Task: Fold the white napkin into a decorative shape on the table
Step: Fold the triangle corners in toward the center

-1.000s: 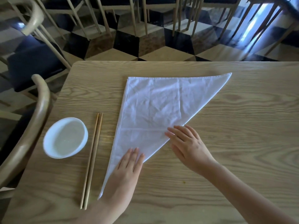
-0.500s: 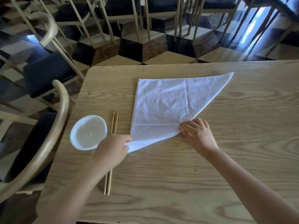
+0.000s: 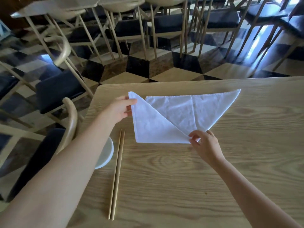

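The white napkin (image 3: 177,119) lay on the pale wooden surface (image 3: 181,186), near its far left corner, folded into a triangle with one flap turned over the left part. The left hand (image 3: 119,111) had that flap's tip pinched between thumb and fingers, held at the napkin's far left edge. The right hand (image 3: 204,145) pinched the cloth at the near point where the flap's diagonal edge met the bottom edge, fingers curled closed on the fabric. A pair of wooden chopsticks (image 3: 116,175) lay lengthwise just left of the napkin, and a white bowl (image 3: 106,153) sat beside them, partly hidden by the left forearm. Chairs (image 3: 57,89) stood beyond the surface on a checkered floor (image 3: 164,69).
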Available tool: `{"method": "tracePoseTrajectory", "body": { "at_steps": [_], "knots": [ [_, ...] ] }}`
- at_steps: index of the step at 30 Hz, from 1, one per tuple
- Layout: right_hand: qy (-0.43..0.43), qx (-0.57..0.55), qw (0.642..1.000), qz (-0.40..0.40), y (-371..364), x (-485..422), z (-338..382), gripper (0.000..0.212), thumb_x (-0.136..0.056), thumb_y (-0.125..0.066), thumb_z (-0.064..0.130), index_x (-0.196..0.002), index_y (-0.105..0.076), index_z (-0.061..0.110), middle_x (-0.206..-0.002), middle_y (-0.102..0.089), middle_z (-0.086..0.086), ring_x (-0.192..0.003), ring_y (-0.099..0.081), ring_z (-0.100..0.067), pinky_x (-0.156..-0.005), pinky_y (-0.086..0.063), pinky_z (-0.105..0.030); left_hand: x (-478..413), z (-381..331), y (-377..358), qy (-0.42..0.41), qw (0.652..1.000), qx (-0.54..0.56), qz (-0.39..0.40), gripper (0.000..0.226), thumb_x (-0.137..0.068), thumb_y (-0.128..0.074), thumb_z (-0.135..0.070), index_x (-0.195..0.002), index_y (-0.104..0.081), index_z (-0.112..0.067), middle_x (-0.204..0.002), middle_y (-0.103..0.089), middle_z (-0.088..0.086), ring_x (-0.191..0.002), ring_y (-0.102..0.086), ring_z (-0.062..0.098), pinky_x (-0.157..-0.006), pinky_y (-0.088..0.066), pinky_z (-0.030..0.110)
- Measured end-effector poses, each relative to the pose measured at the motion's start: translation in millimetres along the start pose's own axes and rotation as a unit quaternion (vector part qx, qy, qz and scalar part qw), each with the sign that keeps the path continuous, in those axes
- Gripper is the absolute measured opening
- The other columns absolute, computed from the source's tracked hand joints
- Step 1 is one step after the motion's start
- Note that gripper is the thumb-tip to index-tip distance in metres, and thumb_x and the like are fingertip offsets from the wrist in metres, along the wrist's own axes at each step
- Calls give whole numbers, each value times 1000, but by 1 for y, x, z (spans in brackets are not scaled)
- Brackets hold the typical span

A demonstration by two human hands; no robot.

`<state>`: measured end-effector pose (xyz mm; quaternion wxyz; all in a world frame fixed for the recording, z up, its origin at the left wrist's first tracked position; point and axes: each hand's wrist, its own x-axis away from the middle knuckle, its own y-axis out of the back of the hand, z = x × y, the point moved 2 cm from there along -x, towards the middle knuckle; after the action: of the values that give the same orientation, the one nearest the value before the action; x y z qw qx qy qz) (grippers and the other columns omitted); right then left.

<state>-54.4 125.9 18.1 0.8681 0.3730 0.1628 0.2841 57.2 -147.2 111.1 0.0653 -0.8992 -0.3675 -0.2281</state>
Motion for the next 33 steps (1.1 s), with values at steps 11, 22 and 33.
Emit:
{"method": "tracePoseTrajectory", "body": {
  "at_steps": [11,22,33],
  "knots": [
    [-87,34,995,-46,-11,3,7,10,-80,-61,9,-90,-62,12,-77,-69,-2,-84,-52,-28,-79,-40,-39,-77,14,-37,-31,980,-158,-117,24,-79,-63,-4,-100,-62,-16,-92,-62,3,-87,-57,22,-63,-46,25],
    [-95,78,989,-81,-25,9,8,11,-79,-63,9,-88,-58,12,-79,-66,-3,-84,-51,-30,-74,-38,-38,-79,38,-58,-176,897,-357,-193,54,-83,-59,-9,-134,-41,-10,-130,-51,12,-117,-49,27,-95,-44,38],
    [143,219,963,-72,-20,24,0,44,-63,-77,4,-104,-66,17,-96,-65,4,-84,-47,-22,-72,-29,-32,-2,133,-49,-353,648,-667,105,71,-90,-8,-64,-147,-8,-23,-156,-5,4,-144,0,21,-116,1,40]
  ]
}}
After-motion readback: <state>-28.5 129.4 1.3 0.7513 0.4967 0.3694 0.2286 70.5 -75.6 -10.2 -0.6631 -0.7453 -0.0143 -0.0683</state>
